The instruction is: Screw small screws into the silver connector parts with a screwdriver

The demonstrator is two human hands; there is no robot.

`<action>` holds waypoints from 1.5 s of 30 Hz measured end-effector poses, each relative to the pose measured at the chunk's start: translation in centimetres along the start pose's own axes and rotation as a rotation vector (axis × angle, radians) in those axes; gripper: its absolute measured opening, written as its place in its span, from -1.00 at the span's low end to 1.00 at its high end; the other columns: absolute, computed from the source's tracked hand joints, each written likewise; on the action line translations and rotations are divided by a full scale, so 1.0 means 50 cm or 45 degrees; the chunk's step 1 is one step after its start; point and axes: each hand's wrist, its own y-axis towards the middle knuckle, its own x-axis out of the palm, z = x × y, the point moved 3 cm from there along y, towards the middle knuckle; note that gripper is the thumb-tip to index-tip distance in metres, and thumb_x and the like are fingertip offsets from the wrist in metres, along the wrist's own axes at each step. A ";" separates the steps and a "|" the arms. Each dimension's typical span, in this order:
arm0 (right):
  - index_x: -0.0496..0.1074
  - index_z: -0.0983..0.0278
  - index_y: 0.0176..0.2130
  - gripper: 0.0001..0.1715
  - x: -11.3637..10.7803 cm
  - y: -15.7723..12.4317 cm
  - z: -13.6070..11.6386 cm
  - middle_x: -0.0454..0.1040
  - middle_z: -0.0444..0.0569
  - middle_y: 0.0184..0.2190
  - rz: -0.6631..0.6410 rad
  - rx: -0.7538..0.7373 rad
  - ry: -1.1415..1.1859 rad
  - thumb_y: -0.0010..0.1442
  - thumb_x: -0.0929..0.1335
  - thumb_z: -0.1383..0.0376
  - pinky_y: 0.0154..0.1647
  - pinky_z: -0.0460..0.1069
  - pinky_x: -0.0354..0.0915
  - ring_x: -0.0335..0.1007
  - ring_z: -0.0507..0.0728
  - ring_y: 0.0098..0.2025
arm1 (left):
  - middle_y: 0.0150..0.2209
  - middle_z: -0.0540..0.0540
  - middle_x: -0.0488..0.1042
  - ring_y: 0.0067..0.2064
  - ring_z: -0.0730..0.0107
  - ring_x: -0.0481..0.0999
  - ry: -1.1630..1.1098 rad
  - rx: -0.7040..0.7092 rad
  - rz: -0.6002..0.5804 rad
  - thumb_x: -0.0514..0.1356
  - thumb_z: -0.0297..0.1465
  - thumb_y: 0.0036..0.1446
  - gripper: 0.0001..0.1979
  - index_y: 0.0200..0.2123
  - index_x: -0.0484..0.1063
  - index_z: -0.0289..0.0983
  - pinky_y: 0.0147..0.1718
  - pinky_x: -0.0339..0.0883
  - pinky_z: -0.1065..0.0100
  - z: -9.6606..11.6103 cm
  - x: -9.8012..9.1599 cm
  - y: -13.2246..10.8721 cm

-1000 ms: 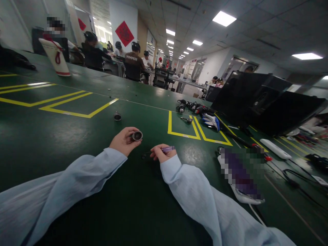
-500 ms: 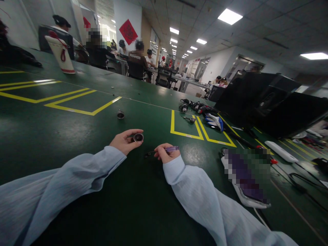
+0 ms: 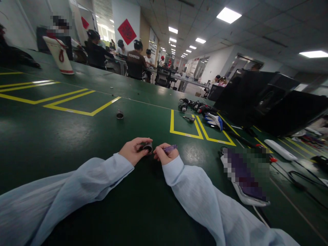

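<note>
My left hand [image 3: 134, 152] is closed around the side of a small round metal cup-like part [image 3: 148, 147], its dark opening tilted toward my right. Close beside it, my right hand [image 3: 167, 155] pinches a thin tool with a clear purple handle [image 3: 170, 148], which looks like a small screwdriver. Its shaft end lies by the cup's opening, where fingers and shadow hide the tip. I cannot tell whether the tool touches the cup. Farther off on the green table [image 3: 84, 136] rests a similar round metal part [image 3: 119, 114].
A metal piece with a thin shaft [image 3: 189, 119] lies inside a yellow tape outline. Behind it are a blue-white glove [image 3: 214, 121] and dark cabled tools [image 3: 194, 106]. A phone-like device [image 3: 246, 177] sits at right, a white paper cup [image 3: 59, 56] far left, monitors [image 3: 256, 95] behind. People sit beyond.
My left hand has moved right and slightly nearer to me, bringing the round metal part up against my right hand's tool. My right hand has barely moved.
</note>
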 end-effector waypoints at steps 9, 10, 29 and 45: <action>0.34 0.28 -0.63 -0.72 -0.020 0.005 -0.006 0.29 -0.19 -0.78 0.137 0.032 0.044 -0.02 0.27 0.17 -0.68 -0.14 0.12 0.18 -0.05 -0.73 | -0.26 -0.11 0.51 -0.29 0.28 0.55 -0.020 -0.021 0.027 0.26 -0.46 -0.23 -0.58 -0.19 0.37 -0.35 -0.13 0.41 0.09 -0.003 -0.001 0.000; 0.35 0.29 -0.62 -0.72 -0.018 0.005 -0.005 0.29 -0.19 -0.78 0.135 0.032 0.045 -0.02 0.27 0.17 -0.67 -0.14 0.12 0.19 -0.05 -0.72 | -0.27 -0.11 0.51 -0.29 0.27 0.55 -0.023 -0.030 0.046 0.27 -0.45 -0.23 -0.58 -0.19 0.38 -0.35 -0.13 0.41 0.10 0.000 -0.003 0.000; 0.37 0.28 -0.59 -0.72 -0.009 0.005 0.011 0.34 -0.18 -0.74 0.104 0.043 -0.031 -0.01 0.28 0.16 -0.65 -0.14 0.17 0.21 -0.04 -0.70 | -0.16 -0.17 0.50 -0.16 0.16 0.51 -0.011 0.057 0.234 0.34 -0.35 -0.33 -0.46 -0.16 0.41 -0.32 -0.04 0.32 0.09 0.001 -0.021 0.005; 0.38 0.26 -0.58 -0.71 -0.014 0.005 0.022 0.36 -0.16 -0.72 0.058 0.005 -0.115 0.00 0.28 0.13 -0.64 -0.12 0.18 0.23 -0.01 -0.68 | -0.02 -0.18 0.39 0.04 0.19 0.33 1.286 0.794 -0.261 -0.05 -0.51 0.02 -0.63 -0.15 0.45 -0.24 0.00 0.21 0.21 0.026 -0.024 -0.014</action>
